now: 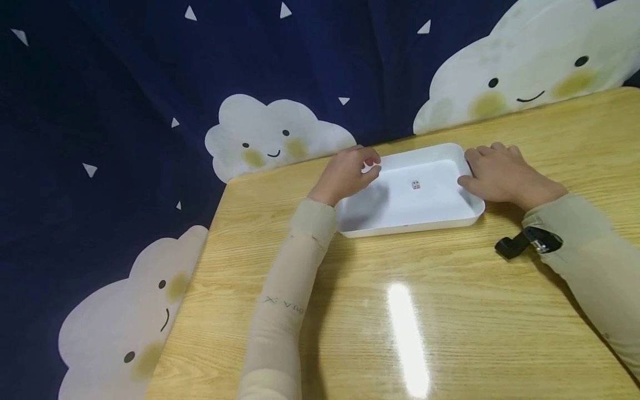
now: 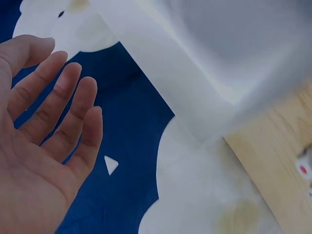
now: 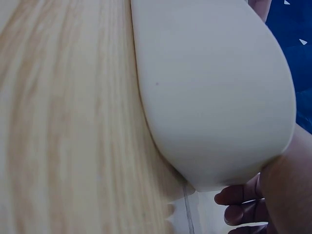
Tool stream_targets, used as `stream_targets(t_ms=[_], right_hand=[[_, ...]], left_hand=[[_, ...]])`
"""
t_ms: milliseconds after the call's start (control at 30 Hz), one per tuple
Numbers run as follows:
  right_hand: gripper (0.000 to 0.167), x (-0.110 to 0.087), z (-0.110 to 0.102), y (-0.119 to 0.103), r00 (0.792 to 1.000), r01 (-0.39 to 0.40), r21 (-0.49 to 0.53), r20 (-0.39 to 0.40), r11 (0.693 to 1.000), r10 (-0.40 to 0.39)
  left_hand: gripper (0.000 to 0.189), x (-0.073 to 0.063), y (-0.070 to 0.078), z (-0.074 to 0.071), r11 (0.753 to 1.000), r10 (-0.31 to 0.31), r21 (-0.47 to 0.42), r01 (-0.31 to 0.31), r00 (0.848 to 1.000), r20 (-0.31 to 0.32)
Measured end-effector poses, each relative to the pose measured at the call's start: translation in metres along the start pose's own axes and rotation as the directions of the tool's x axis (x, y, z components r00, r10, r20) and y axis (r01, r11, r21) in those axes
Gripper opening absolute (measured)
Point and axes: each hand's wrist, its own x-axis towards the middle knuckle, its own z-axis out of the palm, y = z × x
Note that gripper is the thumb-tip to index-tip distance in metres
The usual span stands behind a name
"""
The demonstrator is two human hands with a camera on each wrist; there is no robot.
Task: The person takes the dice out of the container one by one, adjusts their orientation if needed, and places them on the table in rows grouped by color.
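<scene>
A shallow white tray (image 1: 407, 226) lies on the wooden table. Inside it, near the middle, is a small white die (image 1: 416, 185) with dark and reddish dots. My right hand (image 1: 500, 173) grips the tray's right end, thumb over the rim and fingers outside. In the right wrist view, fingertips (image 3: 243, 212) show by the outer wall of the tray (image 3: 209, 87). My left hand (image 1: 349, 171) hovers over the tray's left end, fingers loosely bent. The left wrist view has the left hand (image 2: 53, 117) holding nothing, apart from the tray (image 2: 161, 68).
A dark blue curtain (image 1: 150, 66) with smiling clouds and small triangles hangs behind and left of the table (image 1: 360, 311). A black wrist strap (image 1: 530, 243) sits on the right sleeve. At the left wrist view's right edge is a small red-dotted white thing (image 2: 304, 169).
</scene>
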Motion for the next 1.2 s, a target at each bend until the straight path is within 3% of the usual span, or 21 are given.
stream_targets(t_ms=[233,600,900,1200], right_hand=[[0.062,0.001,0.000,0.000,1.000,-0.007,-0.005,0.009,1.000,0.007],[0.060,0.001,-0.002,0.001,1.000,-0.010,-0.004,0.014,1.000,0.010],[0.059,0.003,-0.001,0.000,1.000,0.009,-0.002,0.012,1.000,-0.009],[0.057,0.001,-0.002,0.000,1.000,0.027,0.003,0.001,1.000,-0.027]], left_hand=[[0.026,0.013,0.015,0.009,1.000,0.007,0.001,-0.007,0.996,0.093],[0.034,0.028,0.049,0.012,1.000,-0.023,0.004,0.023,0.975,0.219],[0.035,0.041,0.072,0.018,0.982,-0.168,-0.042,0.185,0.950,0.263],[0.038,0.043,0.089,0.033,0.938,-0.318,-0.066,0.340,0.922,0.221]])
